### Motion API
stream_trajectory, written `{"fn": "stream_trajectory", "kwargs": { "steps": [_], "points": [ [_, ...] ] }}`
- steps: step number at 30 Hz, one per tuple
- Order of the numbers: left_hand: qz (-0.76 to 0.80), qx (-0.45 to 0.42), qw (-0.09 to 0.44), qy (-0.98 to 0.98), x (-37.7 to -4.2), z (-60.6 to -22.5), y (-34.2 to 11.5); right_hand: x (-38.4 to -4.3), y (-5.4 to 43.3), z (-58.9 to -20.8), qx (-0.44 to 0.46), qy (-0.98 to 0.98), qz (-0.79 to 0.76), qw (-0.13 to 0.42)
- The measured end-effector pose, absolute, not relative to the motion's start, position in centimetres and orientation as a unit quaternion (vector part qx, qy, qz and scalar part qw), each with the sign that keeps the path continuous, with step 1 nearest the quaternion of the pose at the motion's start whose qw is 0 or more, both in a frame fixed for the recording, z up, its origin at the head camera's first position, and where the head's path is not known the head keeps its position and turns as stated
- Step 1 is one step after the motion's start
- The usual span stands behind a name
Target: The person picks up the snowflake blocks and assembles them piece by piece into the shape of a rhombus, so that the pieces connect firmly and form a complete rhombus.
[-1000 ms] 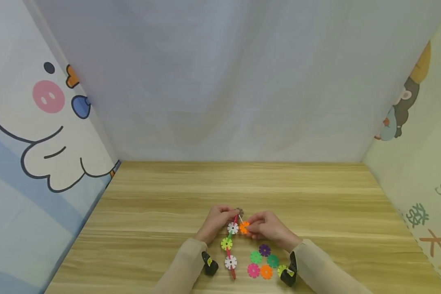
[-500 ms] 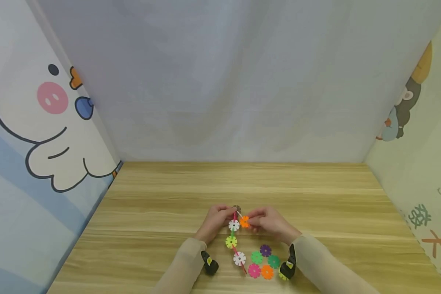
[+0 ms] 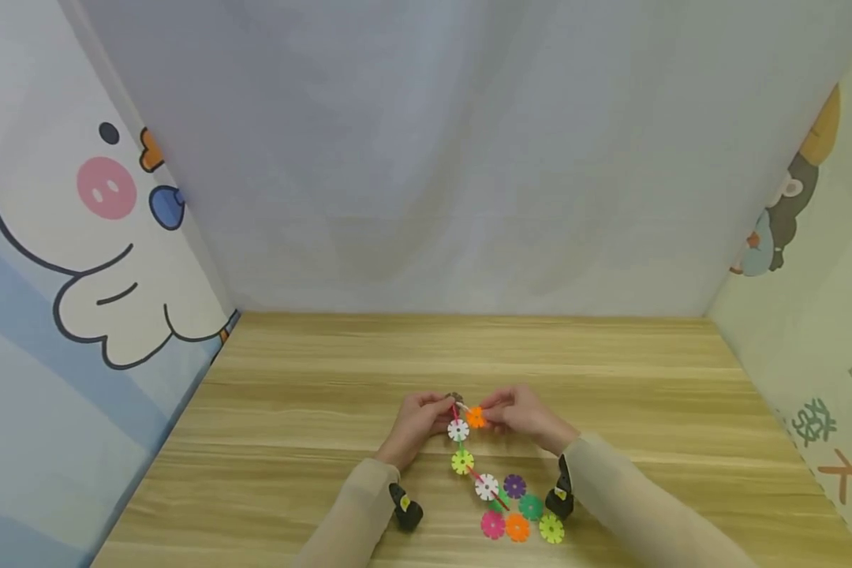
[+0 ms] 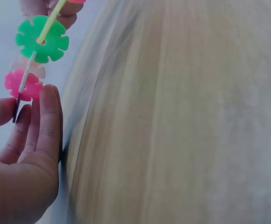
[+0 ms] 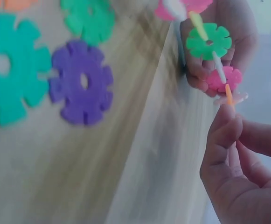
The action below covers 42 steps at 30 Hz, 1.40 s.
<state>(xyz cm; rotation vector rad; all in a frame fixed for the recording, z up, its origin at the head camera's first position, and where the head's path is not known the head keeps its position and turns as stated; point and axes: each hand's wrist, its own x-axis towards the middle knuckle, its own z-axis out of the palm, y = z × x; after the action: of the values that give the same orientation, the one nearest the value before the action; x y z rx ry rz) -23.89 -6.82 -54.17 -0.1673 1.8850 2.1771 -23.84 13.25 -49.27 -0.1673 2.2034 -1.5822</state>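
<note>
A chain of interlocking snowflake discs hangs from my left hand (image 3: pixel 419 422), which pinches a dark brown disc (image 3: pixel 454 398) at its top end. Below it run pink and green discs seen edge-on, a white disc (image 3: pixel 457 430), a yellow disc (image 3: pixel 462 461) and another white disc (image 3: pixel 486 487). My right hand (image 3: pixel 521 412) pinches an orange disc (image 3: pixel 476 417) between thumb and fingers. A thin white disc (image 3: pixel 463 407), seen edge-on, spans from the brown disc to the orange one. In the right wrist view the orange disc (image 5: pixel 229 94) shows edge-on at the fingertips.
Loose discs lie on the wood-grain table (image 3: pixel 312 426) under the chain's lower end: purple (image 3: pixel 514 486), green, teal (image 3: pixel 531 506), pink (image 3: pixel 493 525), orange (image 3: pixel 517 527) and yellow (image 3: pixel 551 528). Behind the table hangs a pale curtain (image 3: pixel 426 158); printed panels stand at both sides.
The chain's lower end has swung right and now overlaps the loose green disc. My right hand has moved up a little with the orange disc; the left still pinches the brown one.
</note>
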Motion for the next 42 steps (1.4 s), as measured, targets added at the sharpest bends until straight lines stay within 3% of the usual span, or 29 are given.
{"fn": "stream_trajectory", "kwargs": {
  "steps": [19, 42],
  "points": [
    [0.771, -0.025, 0.124, 0.624, -23.4, -53.9, -6.0, -26.6, 14.3, -49.2, -0.096, 0.847, -0.493, 0.175],
    [0.717, -0.014, 0.167, 0.676, -24.2, -53.6, -5.8, -27.6, 14.6, -49.4, -0.129, 0.838, -0.488, 0.207]
  ]
}}
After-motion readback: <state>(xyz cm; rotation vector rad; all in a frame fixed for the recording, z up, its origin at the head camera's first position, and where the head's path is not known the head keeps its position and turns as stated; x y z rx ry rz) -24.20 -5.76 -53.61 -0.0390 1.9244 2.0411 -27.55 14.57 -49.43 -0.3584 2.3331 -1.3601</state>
